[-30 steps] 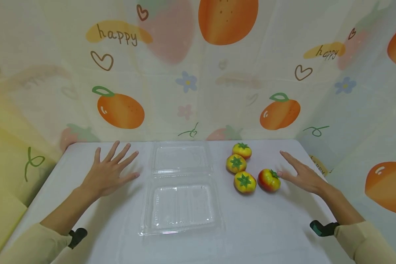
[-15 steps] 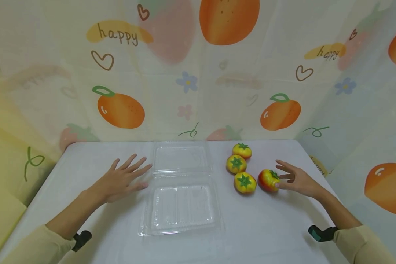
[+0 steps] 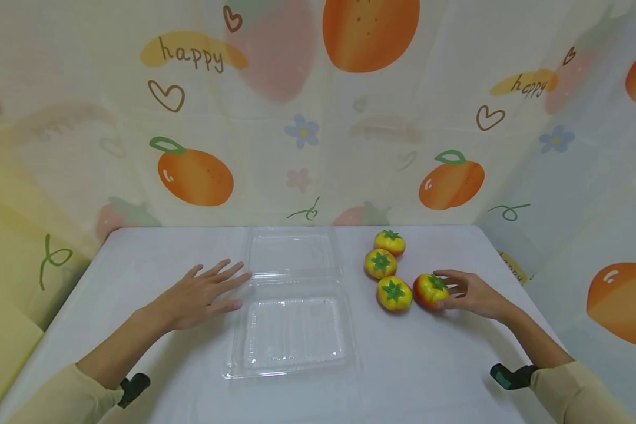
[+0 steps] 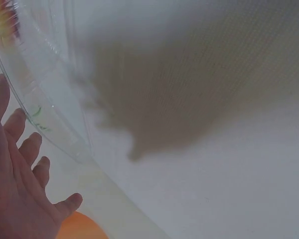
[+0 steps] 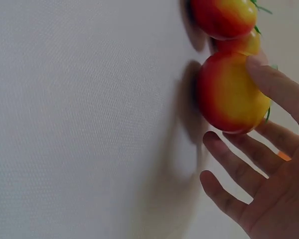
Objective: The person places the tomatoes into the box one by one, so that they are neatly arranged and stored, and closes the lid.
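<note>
My right hand (image 3: 477, 297) is at the right side of a red-and-yellow tomato (image 3: 428, 292) with a green star-shaped calyx. In the right wrist view, the thumb lies against the tomato (image 5: 231, 94) and the index finger passes behind it; the other fingers are extended. Close to its left stand more such tomatoes, one in front (image 3: 394, 294), one in the middle (image 3: 380, 263) and one at the back (image 3: 389, 242). My left hand (image 3: 204, 297), fingers spread and holding nothing, hovers at the left edge of an opened clear plastic clamshell box (image 3: 291, 288).
The box lies flat on the white-covered table (image 3: 413, 365), its lid half (image 3: 291, 254) toward the back and its tray half nearer. Behind the table hangs a fruit-printed curtain (image 3: 350, 165). Dark wrist devices (image 3: 511, 377) sit at both sleeves.
My right hand has come left to the nearest tomato, its thumb and fingers moving around it, and that tomato has shifted slightly left. My left hand has moved right and lower, toward the box.
</note>
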Demonstrator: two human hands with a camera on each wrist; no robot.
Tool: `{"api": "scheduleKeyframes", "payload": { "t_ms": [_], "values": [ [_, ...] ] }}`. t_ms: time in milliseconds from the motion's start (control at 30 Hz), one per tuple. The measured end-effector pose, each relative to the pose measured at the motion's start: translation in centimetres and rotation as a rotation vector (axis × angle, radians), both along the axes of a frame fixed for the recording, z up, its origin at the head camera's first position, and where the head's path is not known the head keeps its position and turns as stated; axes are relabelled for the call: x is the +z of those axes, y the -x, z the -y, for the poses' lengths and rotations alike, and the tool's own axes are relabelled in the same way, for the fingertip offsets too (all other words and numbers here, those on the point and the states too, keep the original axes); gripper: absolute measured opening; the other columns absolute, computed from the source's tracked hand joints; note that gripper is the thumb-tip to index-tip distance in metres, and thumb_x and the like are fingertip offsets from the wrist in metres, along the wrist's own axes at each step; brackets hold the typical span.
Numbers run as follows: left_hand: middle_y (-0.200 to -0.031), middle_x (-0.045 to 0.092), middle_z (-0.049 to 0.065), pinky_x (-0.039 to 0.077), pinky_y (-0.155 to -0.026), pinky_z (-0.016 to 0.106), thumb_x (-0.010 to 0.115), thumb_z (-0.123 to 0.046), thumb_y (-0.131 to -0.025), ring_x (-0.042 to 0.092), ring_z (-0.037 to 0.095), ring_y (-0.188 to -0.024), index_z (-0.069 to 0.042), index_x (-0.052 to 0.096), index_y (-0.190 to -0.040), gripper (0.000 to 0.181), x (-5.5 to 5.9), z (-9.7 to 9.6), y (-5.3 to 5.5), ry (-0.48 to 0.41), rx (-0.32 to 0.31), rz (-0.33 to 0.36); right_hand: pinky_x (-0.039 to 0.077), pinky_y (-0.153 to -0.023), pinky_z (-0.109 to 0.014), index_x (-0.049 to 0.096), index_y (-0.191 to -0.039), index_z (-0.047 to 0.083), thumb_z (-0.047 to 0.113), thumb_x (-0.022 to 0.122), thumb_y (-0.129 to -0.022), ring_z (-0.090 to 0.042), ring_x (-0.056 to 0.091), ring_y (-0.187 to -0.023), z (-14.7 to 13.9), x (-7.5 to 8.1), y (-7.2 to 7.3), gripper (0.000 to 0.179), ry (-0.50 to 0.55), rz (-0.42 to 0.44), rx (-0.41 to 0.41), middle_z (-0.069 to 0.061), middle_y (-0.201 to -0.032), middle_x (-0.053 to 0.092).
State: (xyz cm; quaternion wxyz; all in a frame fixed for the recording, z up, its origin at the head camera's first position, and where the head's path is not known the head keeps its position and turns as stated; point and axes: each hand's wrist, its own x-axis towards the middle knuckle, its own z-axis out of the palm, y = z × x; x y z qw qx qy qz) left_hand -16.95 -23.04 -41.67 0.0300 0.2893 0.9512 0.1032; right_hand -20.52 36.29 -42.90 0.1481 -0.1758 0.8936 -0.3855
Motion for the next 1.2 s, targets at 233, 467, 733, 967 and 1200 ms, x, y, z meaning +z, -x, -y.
{"api": "scheduleKeyframes", "payload": {
  "t_ms": [233, 467, 733, 967, 1200],
  "values": [
    [-0.159, 0.035, 0.006, 0.022, -0.11, 0.07, 0.045, -0.056, -0.101, 0.023, 0.038, -0.148, -0.022, 0.039, -0.154, 0.064, 0.2, -0.3, -0.2, -0.01, -0.002, 0.009, 0.058, -0.085, -0.037, 0.044, -0.144, -0.004, 0.022, 0.076, -0.088, -0.043, 0.06, -0.116, 0.0, 0.0, -0.1, 0.069, 0.001, 0.012, 0.004, -0.03, -0.142, 0.049],
    [-0.16, 0.035, 0.006, 0.023, -0.11, 0.07, 0.046, -0.056, -0.101, 0.023, 0.038, -0.148, -0.023, 0.039, -0.155, 0.064, 0.2, -0.3, -0.3, -0.006, -0.01, -0.006, 0.057, -0.087, -0.04, 0.044, -0.143, -0.006, 0.021, 0.075, -0.088, -0.045, 0.059, -0.116, -0.1, 0.2, 0.0, 0.069, -0.013, 0.001, 0.029, -0.031, -0.142, 0.048],
    [-0.16, 0.035, 0.007, 0.024, -0.109, 0.07, 0.046, -0.055, -0.101, 0.024, 0.04, -0.148, -0.023, 0.039, -0.155, 0.063, 0.3, -0.2, -0.2, 0.0, -0.023, -0.015, 0.057, -0.086, -0.044, 0.045, -0.142, -0.009, 0.022, 0.075, -0.089, -0.049, 0.057, -0.117, 0.2, 1.7, 0.2, 0.068, -0.076, -0.061, 0.054, -0.032, -0.14, 0.05],
    [-0.16, 0.034, 0.007, 0.024, -0.109, 0.07, 0.046, -0.056, -0.1, 0.023, 0.039, -0.148, -0.024, 0.038, -0.155, 0.064, 0.2, -0.2, -0.2, 0.004, -0.018, -0.009, 0.058, -0.086, -0.041, 0.044, -0.143, -0.008, 0.022, 0.075, -0.089, -0.047, 0.058, -0.116, 1.0, 3.8, 0.8, 0.069, -0.096, -0.079, 0.053, -0.03, -0.141, 0.05],
    [-0.159, 0.035, 0.008, 0.024, -0.109, 0.07, 0.049, -0.054, -0.1, 0.023, 0.04, -0.148, -0.023, 0.039, -0.154, 0.063, 0.2, -0.2, -0.2, -0.006, -0.012, 0.004, 0.058, -0.086, -0.041, 0.044, -0.143, -0.008, 0.021, 0.074, -0.09, -0.045, 0.058, -0.116, 2.0, 5.6, 1.6, 0.068, -0.107, -0.104, 0.087, -0.029, -0.141, 0.05]
  ]
}}
